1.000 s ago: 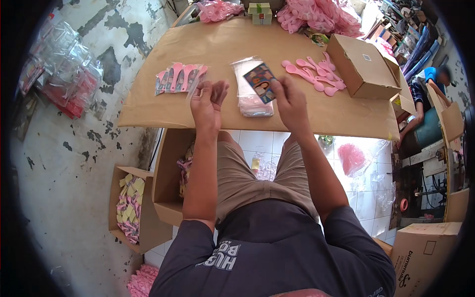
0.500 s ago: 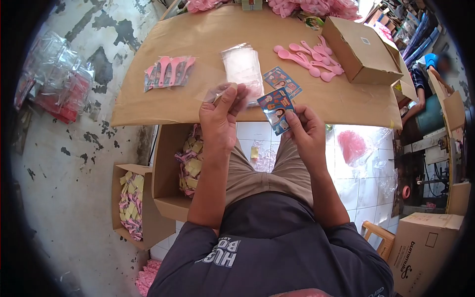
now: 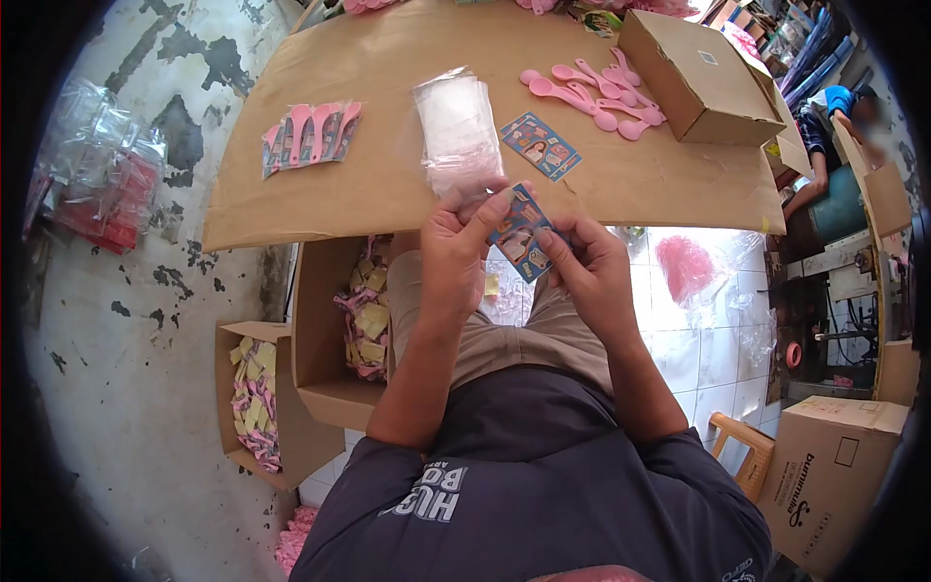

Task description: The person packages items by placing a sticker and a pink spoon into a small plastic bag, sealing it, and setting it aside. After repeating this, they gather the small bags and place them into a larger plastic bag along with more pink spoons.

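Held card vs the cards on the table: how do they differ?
The held card is up in the right hand; the table cards lie flat on the table. The right hand covers part of the held card; the table cards' top face is uncovered. Both have blue printed faces.

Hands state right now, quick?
Right hand: closed, holding a blue printed rectangular card.
Left hand: closed at that card's upper end; exactly what it grips cannot be told.
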`<state>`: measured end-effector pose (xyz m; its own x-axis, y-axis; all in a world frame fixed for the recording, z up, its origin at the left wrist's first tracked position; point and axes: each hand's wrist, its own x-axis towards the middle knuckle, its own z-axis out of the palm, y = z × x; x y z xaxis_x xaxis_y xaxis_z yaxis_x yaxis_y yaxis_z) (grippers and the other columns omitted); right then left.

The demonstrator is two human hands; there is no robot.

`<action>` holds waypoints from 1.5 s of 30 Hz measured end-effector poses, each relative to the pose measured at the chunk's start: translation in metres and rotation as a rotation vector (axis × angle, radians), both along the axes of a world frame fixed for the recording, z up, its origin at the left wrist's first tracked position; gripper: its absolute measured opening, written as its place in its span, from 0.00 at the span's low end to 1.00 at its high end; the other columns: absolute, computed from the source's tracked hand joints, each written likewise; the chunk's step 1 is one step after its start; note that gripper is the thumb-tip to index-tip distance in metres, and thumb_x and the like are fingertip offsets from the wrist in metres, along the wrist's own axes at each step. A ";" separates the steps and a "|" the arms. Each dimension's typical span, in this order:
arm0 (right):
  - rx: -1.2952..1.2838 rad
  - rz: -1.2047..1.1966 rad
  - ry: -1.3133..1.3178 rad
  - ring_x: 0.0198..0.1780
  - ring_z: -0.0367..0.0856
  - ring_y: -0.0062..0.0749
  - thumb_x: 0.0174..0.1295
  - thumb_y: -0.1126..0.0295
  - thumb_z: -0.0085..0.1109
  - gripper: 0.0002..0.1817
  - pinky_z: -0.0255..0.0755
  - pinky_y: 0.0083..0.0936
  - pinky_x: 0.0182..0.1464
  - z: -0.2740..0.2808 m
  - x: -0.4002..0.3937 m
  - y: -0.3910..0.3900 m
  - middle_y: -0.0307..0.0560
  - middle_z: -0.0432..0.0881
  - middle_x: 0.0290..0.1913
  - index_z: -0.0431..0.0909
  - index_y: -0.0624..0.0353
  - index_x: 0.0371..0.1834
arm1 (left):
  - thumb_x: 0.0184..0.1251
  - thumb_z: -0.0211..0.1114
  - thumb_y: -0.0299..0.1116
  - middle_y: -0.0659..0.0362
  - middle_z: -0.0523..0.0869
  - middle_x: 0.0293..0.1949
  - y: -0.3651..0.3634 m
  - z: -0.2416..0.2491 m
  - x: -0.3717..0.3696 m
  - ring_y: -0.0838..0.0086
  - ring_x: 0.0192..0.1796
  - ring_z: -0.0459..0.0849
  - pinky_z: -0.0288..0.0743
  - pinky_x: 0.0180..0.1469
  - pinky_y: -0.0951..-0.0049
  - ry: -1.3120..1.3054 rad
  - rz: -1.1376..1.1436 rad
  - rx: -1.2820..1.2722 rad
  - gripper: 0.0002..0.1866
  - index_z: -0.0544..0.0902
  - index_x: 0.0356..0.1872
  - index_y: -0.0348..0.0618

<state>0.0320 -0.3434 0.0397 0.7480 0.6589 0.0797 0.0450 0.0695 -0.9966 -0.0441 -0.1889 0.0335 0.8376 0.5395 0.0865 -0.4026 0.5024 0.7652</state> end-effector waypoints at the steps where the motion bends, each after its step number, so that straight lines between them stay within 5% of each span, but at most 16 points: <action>1: -0.006 -0.001 0.002 0.24 0.74 0.10 0.75 0.68 0.63 0.10 0.62 0.14 0.24 0.000 0.002 -0.001 0.33 0.81 0.27 0.82 0.66 0.47 | 0.75 0.66 0.27 0.46 0.90 0.51 -0.003 0.000 0.000 0.70 0.49 0.91 0.85 0.53 0.73 0.014 -0.022 0.004 0.14 0.81 0.57 0.35; 9: 0.172 -0.030 0.225 0.28 0.81 0.17 0.73 0.67 0.66 0.12 0.76 0.16 0.31 0.004 -0.002 0.000 0.39 0.83 0.30 0.79 0.66 0.49 | 0.75 0.68 0.26 0.52 0.92 0.47 -0.019 0.004 -0.002 0.75 0.45 0.90 0.84 0.49 0.75 -0.003 0.064 0.003 0.10 0.84 0.52 0.34; 15: 0.212 -0.052 0.217 0.35 0.83 0.18 0.73 0.68 0.66 0.10 0.76 0.17 0.34 -0.004 0.000 -0.008 0.42 0.85 0.36 0.78 0.63 0.45 | 0.73 0.69 0.26 0.47 0.90 0.52 -0.038 -0.001 -0.004 0.70 0.55 0.89 0.80 0.61 0.67 0.108 -0.048 0.084 0.16 0.83 0.58 0.32; 17: 0.233 -0.050 0.184 0.36 0.84 0.18 0.73 0.69 0.66 0.09 0.77 0.17 0.34 -0.016 0.002 -0.005 0.42 0.85 0.37 0.79 0.64 0.46 | 0.74 0.68 0.25 0.47 0.86 0.61 -0.042 0.001 -0.003 0.70 0.60 0.86 0.77 0.66 0.66 0.063 -0.050 0.109 0.20 0.79 0.64 0.31; 21: 0.311 -0.027 0.287 0.40 0.84 0.18 0.73 0.70 0.65 0.10 0.77 0.17 0.36 -0.014 -0.007 -0.001 0.41 0.87 0.40 0.81 0.64 0.50 | 0.76 0.66 0.24 0.53 0.82 0.66 -0.049 0.004 -0.003 0.80 0.58 0.83 0.79 0.61 0.74 0.012 0.029 0.152 0.26 0.74 0.73 0.36; 27: 0.226 0.025 0.288 0.35 0.83 0.18 0.72 0.70 0.66 0.09 0.76 0.18 0.32 -0.012 -0.017 -0.003 0.42 0.87 0.38 0.81 0.64 0.48 | 0.79 0.57 0.22 0.46 0.77 0.70 -0.041 0.020 -0.005 0.67 0.67 0.81 0.77 0.69 0.67 -0.115 0.058 -0.060 0.32 0.60 0.81 0.43; 29: 0.199 0.024 0.250 0.32 0.82 0.17 0.72 0.69 0.67 0.09 0.74 0.17 0.30 -0.013 -0.022 -0.002 0.41 0.86 0.36 0.80 0.63 0.45 | 0.80 0.54 0.23 0.42 0.72 0.73 -0.035 0.020 -0.007 0.53 0.74 0.74 0.73 0.74 0.53 -0.252 -0.005 -0.132 0.33 0.57 0.82 0.50; 31: 0.173 0.023 0.212 0.30 0.80 0.15 0.72 0.68 0.68 0.09 0.72 0.16 0.27 -0.013 -0.026 0.001 0.40 0.84 0.33 0.79 0.62 0.42 | 0.80 0.53 0.24 0.43 0.77 0.68 -0.034 0.018 -0.008 0.53 0.70 0.79 0.76 0.72 0.51 -0.264 0.013 -0.164 0.34 0.56 0.83 0.55; 33: 0.202 0.008 0.255 0.27 0.77 0.13 0.71 0.67 0.69 0.11 0.68 0.14 0.26 -0.013 -0.030 0.005 0.37 0.82 0.30 0.77 0.59 0.37 | 0.82 0.53 0.24 0.43 0.83 0.59 -0.036 0.016 -0.010 0.61 0.60 0.86 0.83 0.63 0.59 -0.348 -0.036 -0.245 0.30 0.59 0.81 0.52; 41: 0.247 -0.060 0.229 0.32 0.69 0.08 0.66 0.73 0.73 0.15 0.62 0.11 0.30 -0.014 -0.031 0.020 0.33 0.75 0.34 0.71 0.56 0.37 | 0.83 0.56 0.29 0.56 0.84 0.44 -0.036 0.007 -0.008 0.71 0.45 0.86 0.85 0.54 0.64 -0.279 -0.037 -0.217 0.26 0.63 0.77 0.41; 45: 0.154 -0.249 -0.248 0.38 0.73 0.14 0.58 0.79 0.76 0.16 0.69 0.16 0.35 -0.015 -0.026 0.006 0.36 0.73 0.42 0.80 0.58 0.46 | 0.83 0.58 0.32 0.60 0.80 0.40 -0.029 0.002 -0.005 0.76 0.42 0.82 0.83 0.55 0.63 -0.176 0.053 -0.187 0.24 0.67 0.75 0.40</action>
